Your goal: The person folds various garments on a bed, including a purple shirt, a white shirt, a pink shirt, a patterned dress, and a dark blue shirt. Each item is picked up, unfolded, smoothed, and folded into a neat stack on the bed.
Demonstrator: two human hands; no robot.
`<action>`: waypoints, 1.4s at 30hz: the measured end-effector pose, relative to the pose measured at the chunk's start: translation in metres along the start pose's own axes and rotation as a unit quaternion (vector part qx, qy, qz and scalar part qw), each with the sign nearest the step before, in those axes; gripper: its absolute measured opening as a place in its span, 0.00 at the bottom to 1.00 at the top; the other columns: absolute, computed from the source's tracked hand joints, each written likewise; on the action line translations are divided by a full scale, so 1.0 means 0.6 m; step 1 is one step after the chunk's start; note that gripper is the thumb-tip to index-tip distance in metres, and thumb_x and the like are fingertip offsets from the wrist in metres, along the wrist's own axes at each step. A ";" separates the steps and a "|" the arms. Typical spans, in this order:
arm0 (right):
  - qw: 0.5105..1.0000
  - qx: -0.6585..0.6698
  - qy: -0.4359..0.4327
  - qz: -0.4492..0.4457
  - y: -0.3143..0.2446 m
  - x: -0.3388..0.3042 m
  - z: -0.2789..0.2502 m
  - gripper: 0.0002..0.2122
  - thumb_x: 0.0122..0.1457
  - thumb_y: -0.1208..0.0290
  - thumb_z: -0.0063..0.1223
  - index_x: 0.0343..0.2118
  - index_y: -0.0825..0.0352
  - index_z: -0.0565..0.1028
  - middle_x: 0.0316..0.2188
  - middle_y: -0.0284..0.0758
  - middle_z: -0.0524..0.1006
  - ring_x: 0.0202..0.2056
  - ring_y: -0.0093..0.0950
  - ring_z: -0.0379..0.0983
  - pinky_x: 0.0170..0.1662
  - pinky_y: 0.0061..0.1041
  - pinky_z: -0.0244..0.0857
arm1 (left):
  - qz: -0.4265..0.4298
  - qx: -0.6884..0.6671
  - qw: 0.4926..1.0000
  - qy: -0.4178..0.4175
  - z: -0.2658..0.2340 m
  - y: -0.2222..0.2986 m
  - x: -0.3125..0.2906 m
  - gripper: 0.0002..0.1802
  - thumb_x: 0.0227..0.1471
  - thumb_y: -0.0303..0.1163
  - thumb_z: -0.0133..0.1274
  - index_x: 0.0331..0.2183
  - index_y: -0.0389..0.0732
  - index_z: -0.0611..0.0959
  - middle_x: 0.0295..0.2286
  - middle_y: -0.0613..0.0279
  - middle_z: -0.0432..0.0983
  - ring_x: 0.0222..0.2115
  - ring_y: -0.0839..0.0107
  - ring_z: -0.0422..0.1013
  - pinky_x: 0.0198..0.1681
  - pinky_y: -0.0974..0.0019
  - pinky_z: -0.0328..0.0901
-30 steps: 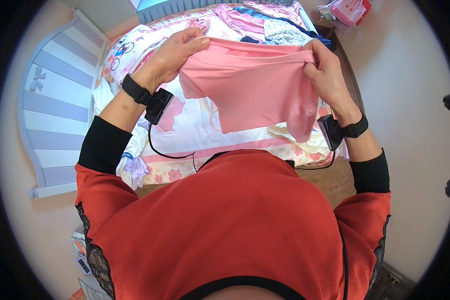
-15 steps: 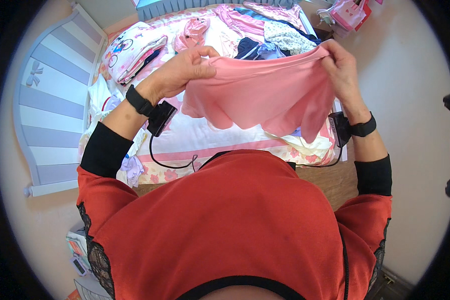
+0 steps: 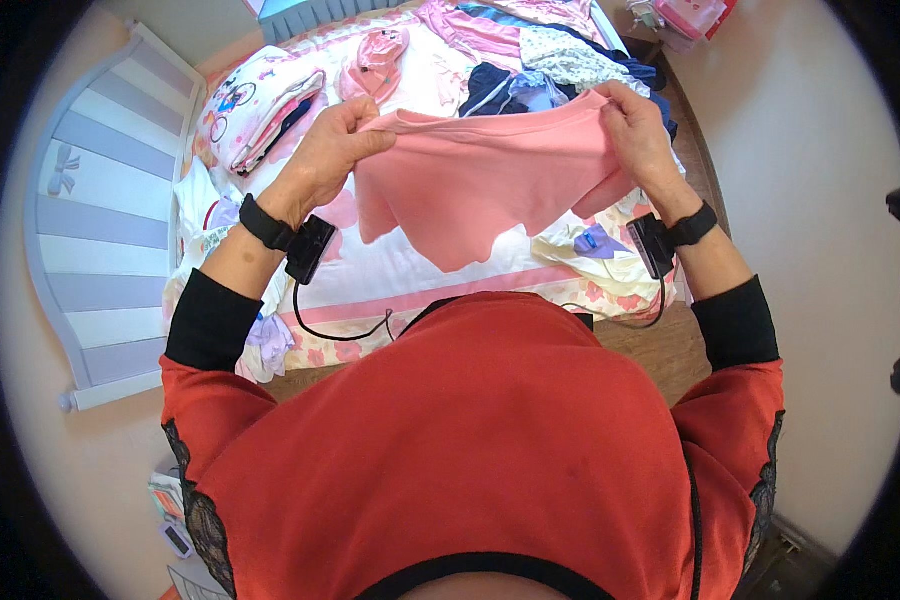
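A pink garment (image 3: pixel 485 175) hangs stretched between my two hands above the bed; its exact kind I cannot make out. My left hand (image 3: pixel 342 145) pinches its upper left corner between thumb and fingers. At the opposite end, my right hand (image 3: pixel 638 130) is closed on the upper right corner. The top edge runs nearly straight between them, while the lower edge falls in loose, wavy folds. Each wrist wears a black strap with a small boxy device and a cable.
The bed (image 3: pixel 355 290) has a white and pink floral cover. Folded clothes (image 3: pixel 260 110) lie at its far left, a pink bundle (image 3: pixel 375 65) beside them. Piled garments (image 3: pixel 570 65) fill the far right. A striped headboard (image 3: pixel 110 220) stands left; a cream garment (image 3: pixel 590 250) lies near the front.
Both hands have shifted left with the pink garment, the right hand more so, and come slightly closer together. The cloth's lower edge has swung, uncovering more of the cream garment.
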State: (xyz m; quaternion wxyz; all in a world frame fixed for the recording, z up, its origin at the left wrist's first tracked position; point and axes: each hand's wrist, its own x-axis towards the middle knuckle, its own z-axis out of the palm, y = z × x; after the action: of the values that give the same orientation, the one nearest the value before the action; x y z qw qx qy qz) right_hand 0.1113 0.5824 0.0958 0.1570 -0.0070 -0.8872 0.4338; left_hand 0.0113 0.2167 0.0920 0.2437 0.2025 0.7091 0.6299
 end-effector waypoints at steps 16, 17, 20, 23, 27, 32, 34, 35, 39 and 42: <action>0.980 -0.106 -0.153 -0.071 0.014 -0.012 -0.012 0.10 0.58 0.71 0.53 0.40 0.70 0.73 0.29 0.43 0.76 0.31 0.36 0.73 0.39 0.30 0.67 | 0.121 0.329 0.936 0.026 -0.018 0.044 0.003 0.14 0.55 0.38 0.59 0.32 0.36 0.79 0.23 0.68 0.71 0.26 0.78 0.63 0.32 0.70 0.61; 0.982 -0.102 -0.143 -0.073 0.017 -0.014 -0.011 0.10 0.57 0.71 0.52 0.39 0.69 0.73 0.28 0.45 0.76 0.31 0.40 0.73 0.38 0.33 0.67 | 0.116 0.300 0.947 0.020 -0.018 0.046 0.004 0.13 0.56 0.38 0.58 0.32 0.36 0.79 0.25 0.68 0.72 0.27 0.78 0.63 0.32 0.70 0.61; 0.976 -0.152 -0.142 -0.069 0.037 -0.020 -0.010 0.07 0.57 0.71 0.50 0.35 0.69 0.73 0.27 0.49 0.76 0.32 0.47 0.74 0.37 0.39 0.67 | 0.084 0.215 0.973 0.025 -0.009 0.053 0.001 0.12 0.60 0.38 0.55 0.33 0.38 0.79 0.27 0.73 0.71 0.29 0.82 0.62 0.34 0.73 0.61; 0.963 -0.234 -0.131 -0.041 0.060 -0.026 -0.005 0.06 0.56 0.72 0.48 0.32 0.69 0.71 0.27 0.50 0.76 0.33 0.50 0.74 0.37 0.42 0.66 | 0.065 0.095 0.993 0.007 0.013 0.063 -0.009 0.11 0.61 0.38 0.55 0.33 0.40 0.79 0.27 0.75 0.68 0.29 0.84 0.61 0.35 0.76 0.60; 0.977 -0.196 -0.076 0.031 0.092 -0.028 -0.002 0.06 0.57 0.72 0.47 0.33 0.69 0.72 0.28 0.50 0.76 0.33 0.51 0.74 0.37 0.42 0.66 | 0.031 0.125 0.990 -0.049 0.034 0.078 -0.025 0.10 0.60 0.37 0.57 0.32 0.40 0.78 0.28 0.77 0.67 0.30 0.86 0.61 0.33 0.80 0.58; 0.997 -0.032 0.054 0.038 0.102 -0.015 0.004 0.08 0.60 0.74 0.44 0.37 0.70 0.74 0.29 0.51 0.77 0.33 0.47 0.75 0.38 0.36 0.67 | 0.043 0.236 0.967 -0.090 0.016 0.068 -0.036 0.11 0.56 0.34 0.59 0.30 0.35 0.78 0.24 0.73 0.67 0.26 0.81 0.60 0.31 0.71 0.59; 0.996 0.003 0.084 0.030 0.095 -0.014 0.006 0.08 0.61 0.74 0.44 0.37 0.70 0.74 0.29 0.50 0.77 0.33 0.47 0.75 0.38 0.36 0.68 | 0.028 0.283 0.955 -0.083 -0.002 0.052 -0.036 0.12 0.54 0.34 0.59 0.29 0.34 0.78 0.22 0.72 0.66 0.25 0.80 0.60 0.29 0.69 0.59; 0.997 -0.020 0.067 0.019 0.090 -0.016 0.008 0.08 0.62 0.72 0.45 0.37 0.69 0.74 0.27 0.48 0.77 0.31 0.45 0.75 0.37 0.34 0.68 | 0.018 0.333 0.940 -0.072 -0.012 0.044 -0.036 0.13 0.54 0.34 0.59 0.29 0.34 0.78 0.21 0.71 0.66 0.24 0.79 0.59 0.28 0.68 0.59; 0.996 -0.054 -0.052 -0.036 0.061 -0.032 -0.005 0.12 0.63 0.64 0.53 0.37 0.69 0.74 0.27 0.41 0.74 0.29 0.32 0.69 0.37 0.27 0.64 | 0.034 0.354 0.934 0.037 -0.051 0.029 -0.034 0.14 0.57 0.36 0.57 0.28 0.34 0.79 0.18 0.72 0.64 0.23 0.80 0.58 0.26 0.67 0.58; 0.981 -0.110 -0.139 -0.075 0.046 -0.041 -0.026 0.13 0.62 0.62 0.55 0.37 0.70 0.73 0.27 0.43 0.72 0.29 0.34 0.68 0.37 0.30 0.64 | 0.061 0.293 0.952 0.061 -0.062 0.038 -0.038 0.16 0.61 0.39 0.54 0.29 0.36 0.79 0.22 0.76 0.66 0.25 0.83 0.60 0.29 0.73 0.58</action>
State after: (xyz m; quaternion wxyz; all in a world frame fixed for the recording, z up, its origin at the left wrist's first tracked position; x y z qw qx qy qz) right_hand 0.1354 0.6079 0.0767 0.0632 0.1030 -0.9406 0.3174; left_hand 0.0066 0.1767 0.1201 0.0913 0.2690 0.8621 0.4196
